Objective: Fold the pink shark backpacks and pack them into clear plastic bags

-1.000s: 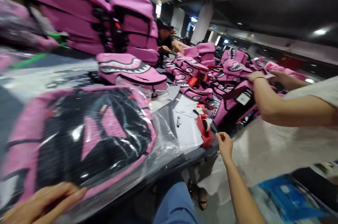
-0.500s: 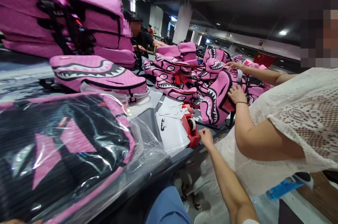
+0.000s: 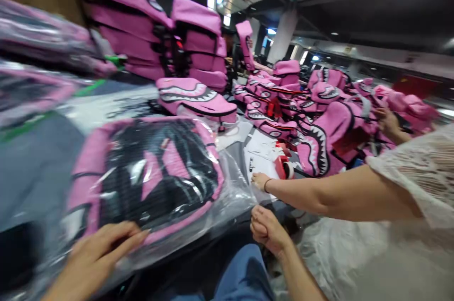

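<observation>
A pink and black backpack [image 3: 138,187] lies back side up on the table inside a clear plastic bag [image 3: 232,190]. My left hand [image 3: 102,249] is at the bag's near edge, thumb and fingers closed together on the plastic. Beside the bag's loose right end, my right hand [image 3: 267,230] is closed in a pinch; what its fingertips hold is too small to make out. A red tape dispenser [image 3: 282,167] stands just beyond it, partly hidden by a co-worker's arm.
A co-worker's hand [image 3: 260,180] reaches in close to my right hand. Shark-mouth backpacks [image 3: 198,95] lie behind the bagged one, with a pile [image 3: 322,145] to the right. Tall stacks of pink backpacks [image 3: 131,46] stand at the back left. White paper [image 3: 260,152] lies near the dispenser.
My view has swung left. My right hand has left the tape dispenser for the bag's loose end. My left hand has come into view on the bag. The co-worker's hand has moved from the backpacks toward the dispenser.
</observation>
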Available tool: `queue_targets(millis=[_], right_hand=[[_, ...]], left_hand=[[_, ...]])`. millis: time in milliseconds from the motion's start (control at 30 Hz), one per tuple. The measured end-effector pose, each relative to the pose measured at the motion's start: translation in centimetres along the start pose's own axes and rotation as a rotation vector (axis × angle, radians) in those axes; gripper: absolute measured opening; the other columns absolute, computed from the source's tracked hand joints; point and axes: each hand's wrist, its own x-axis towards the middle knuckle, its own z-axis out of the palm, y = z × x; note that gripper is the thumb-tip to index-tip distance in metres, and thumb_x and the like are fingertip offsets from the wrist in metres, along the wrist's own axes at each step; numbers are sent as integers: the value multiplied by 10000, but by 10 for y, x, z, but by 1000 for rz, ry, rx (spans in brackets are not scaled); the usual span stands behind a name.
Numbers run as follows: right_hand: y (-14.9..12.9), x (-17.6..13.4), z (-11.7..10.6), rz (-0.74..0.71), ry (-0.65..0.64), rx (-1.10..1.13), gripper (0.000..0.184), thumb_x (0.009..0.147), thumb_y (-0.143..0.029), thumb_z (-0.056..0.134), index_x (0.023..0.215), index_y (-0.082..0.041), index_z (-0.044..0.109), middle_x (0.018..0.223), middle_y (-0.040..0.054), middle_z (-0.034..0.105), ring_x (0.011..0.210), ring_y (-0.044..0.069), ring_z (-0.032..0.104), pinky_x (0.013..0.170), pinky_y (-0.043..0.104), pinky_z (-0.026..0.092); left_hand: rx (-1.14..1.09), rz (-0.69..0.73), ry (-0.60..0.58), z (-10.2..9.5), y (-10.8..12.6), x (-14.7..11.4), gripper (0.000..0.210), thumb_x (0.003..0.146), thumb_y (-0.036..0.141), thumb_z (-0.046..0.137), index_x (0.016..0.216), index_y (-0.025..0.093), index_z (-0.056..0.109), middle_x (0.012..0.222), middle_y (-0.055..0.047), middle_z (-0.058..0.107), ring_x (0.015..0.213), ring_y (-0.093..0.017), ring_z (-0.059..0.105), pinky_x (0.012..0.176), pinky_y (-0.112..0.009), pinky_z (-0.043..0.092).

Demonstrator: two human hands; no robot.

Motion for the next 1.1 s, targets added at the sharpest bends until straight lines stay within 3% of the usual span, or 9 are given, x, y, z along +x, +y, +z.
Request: queue_targets(millis=[167, 300, 400, 467, 600, 700, 800, 933, 1100], right_hand=[[-86, 50, 73, -169, -703, -528, 365, 918, -518, 673, 825, -202, 516, 666, -78, 420, 583, 77, 330, 546, 215, 272], [-117, 110, 116, -284, -982, -1143, 155, 952, -321, 643, 855, -212, 590, 694, -76, 490, 622, 92, 403, 606, 238, 281], [-107, 139, 132, -310, -944, -1551, 126, 934, -263, 692, 835, -236, 620, 670, -82, 525, 607, 101, 436, 598, 257, 244], [-98, 149, 132, -322, -803, -1702, 177, 891, -354, 769, 860, -246, 633, 676, -76, 550, 628, 113, 471, 596, 259, 230], [-91, 146, 112, -319, -375, -1700, 411, 759, -470, 885, 979, -240, 626, 705, -64, 589, 664, 137, 540, 609, 242, 256], [-81, 125, 95, -485, -163, -1565, 204, 895, -338, 781, 893, -211, 621, 768, -32, 613, 691, 134, 564, 624, 240, 306], [-61, 105, 94, -633, -245, -1458, 184, 900, -313, 778, 870, -201, 635, 830, -19, 620, 753, 127, 581, 641, 232, 335], [-48, 107, 109, -537, -374, -1562, 391, 724, -472, 910, 863, -210, 655, 864, -24, 615, 829, 138, 573, 580, 245, 239], [-55, 122, 117, -445, -489, -1640, 451, 702, -554, 892, 856, -207, 650, 877, -23, 615, 816, 140, 571, 558, 266, 223]], left_hand=[[5, -107, -6, -15, 47, -7, 480, 765, 679, 446, 603, 251, 591, 670, -3, 647, 755, -232, 597, 770, -366, 431], [32, -110, -15, -14, 54, -4, 439, 792, 613, 438, 596, 238, 553, 660, -3, 625, 752, -224, 579, 775, -366, 389], [30, -101, -15, -12, 49, -6, 420, 812, 584, 442, 617, 237, 573, 673, -4, 630, 769, -229, 580, 790, -375, 374], [25, -94, -12, -11, 48, -7, 411, 821, 575, 444, 634, 240, 589, 687, -3, 636, 790, -234, 582, 818, -387, 368], [6, -73, -14, -11, 47, -8, 415, 828, 572, 425, 632, 241, 581, 691, -4, 640, 783, -231, 571, 812, -389, 365], [10, -65, 2, -10, 46, -8, 415, 836, 559, 423, 615, 237, 562, 683, -4, 636, 777, -229, 564, 812, -396, 367], [33, -57, 2, -8, 45, -7, 407, 858, 550, 456, 628, 237, 581, 694, 5, 648, 790, -224, 567, 832, -398, 375], [46, 33, 10, -12, 37, -11, 444, 901, 600, 470, 683, 252, 637, 742, 2, 675, 810, -218, 586, 817, -378, 413], [214, 209, 238, -26, 2, -36, 408, 893, 684, 549, 876, 327, 745, 1273, -27, 712, 1274, -326, 527, 1068, -525, 343]])
